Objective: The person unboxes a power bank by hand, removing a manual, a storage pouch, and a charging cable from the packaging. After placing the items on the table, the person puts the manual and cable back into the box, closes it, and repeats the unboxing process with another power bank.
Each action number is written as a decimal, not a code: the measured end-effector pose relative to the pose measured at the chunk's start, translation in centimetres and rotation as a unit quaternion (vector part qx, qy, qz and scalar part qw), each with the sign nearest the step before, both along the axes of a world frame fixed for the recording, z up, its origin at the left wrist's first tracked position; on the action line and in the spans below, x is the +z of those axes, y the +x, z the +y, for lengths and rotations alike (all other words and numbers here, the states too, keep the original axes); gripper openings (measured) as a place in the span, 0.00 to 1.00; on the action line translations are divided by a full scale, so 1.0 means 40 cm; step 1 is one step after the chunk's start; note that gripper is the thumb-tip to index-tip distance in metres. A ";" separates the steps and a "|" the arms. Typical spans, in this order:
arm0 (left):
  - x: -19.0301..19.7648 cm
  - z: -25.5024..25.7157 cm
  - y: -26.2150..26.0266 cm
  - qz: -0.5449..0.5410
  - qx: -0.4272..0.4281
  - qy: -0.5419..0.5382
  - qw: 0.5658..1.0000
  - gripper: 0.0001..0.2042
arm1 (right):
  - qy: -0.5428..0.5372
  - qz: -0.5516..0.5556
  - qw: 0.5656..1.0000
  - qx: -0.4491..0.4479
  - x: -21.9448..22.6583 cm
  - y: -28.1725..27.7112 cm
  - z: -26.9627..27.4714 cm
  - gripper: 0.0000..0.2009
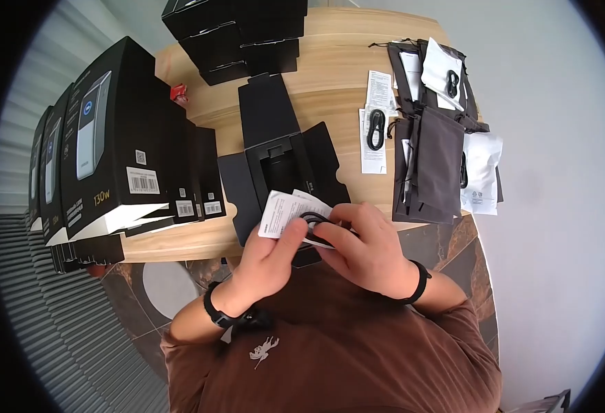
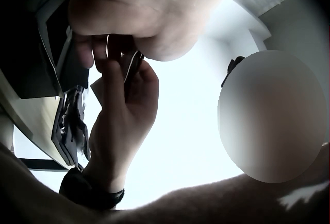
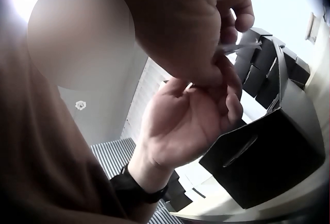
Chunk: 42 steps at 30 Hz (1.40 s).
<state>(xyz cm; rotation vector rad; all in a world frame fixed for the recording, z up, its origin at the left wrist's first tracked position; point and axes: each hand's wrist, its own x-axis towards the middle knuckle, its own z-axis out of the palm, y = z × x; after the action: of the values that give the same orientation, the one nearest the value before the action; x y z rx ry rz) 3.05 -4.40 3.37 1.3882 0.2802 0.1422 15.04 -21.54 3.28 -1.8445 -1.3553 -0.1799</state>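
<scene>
In the head view my left hand [image 1: 264, 258] grips a printed white leaflet [image 1: 278, 212], thumb on top of it. My right hand [image 1: 368, 248] pinches a coiled black cable [image 1: 314, 219] against the leaflet's right part. Both hands meet over the near side of an opened black box [image 1: 302, 162], whose flaps are spread out and whose inner tray shows a dark recess. From the left wrist view, the right hand [image 2: 124, 105] faces the left one, fingers close together. The right wrist view shows the left palm [image 3: 185, 123] beside the box, with the held items mostly hidden.
Tall black product boxes [image 1: 103, 138] stand in a row on the left, and more black boxes [image 1: 240, 41] are stacked at the back. On the right lie grey drawstring pouches [image 1: 437, 165], a white packet [image 1: 481, 165] and a second cable [image 1: 376, 129] on leaflets. A red scrap [image 1: 178, 94] lies behind.
</scene>
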 end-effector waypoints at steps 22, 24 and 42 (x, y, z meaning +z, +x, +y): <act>-0.049 0.170 0.118 0.022 0.015 0.490 0.871 0.08 | 0.043 0.102 0.994 0.012 -0.072 0.061 -0.084 0.13; -0.047 0.164 0.115 0.044 0.015 0.516 0.855 0.07 | 0.036 0.104 0.994 0.009 -0.081 0.060 -0.089 0.13; -0.036 0.155 0.125 0.034 -0.030 0.630 0.775 0.30 | 0.035 0.110 0.993 0.009 -0.079 0.068 -0.081 0.12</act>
<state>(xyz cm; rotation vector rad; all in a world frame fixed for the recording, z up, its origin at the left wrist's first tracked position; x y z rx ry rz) 8.06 1.80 1.93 2.7551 0.1832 0.2454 17.75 -24.76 0.10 -1.7382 -1.1967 -0.0124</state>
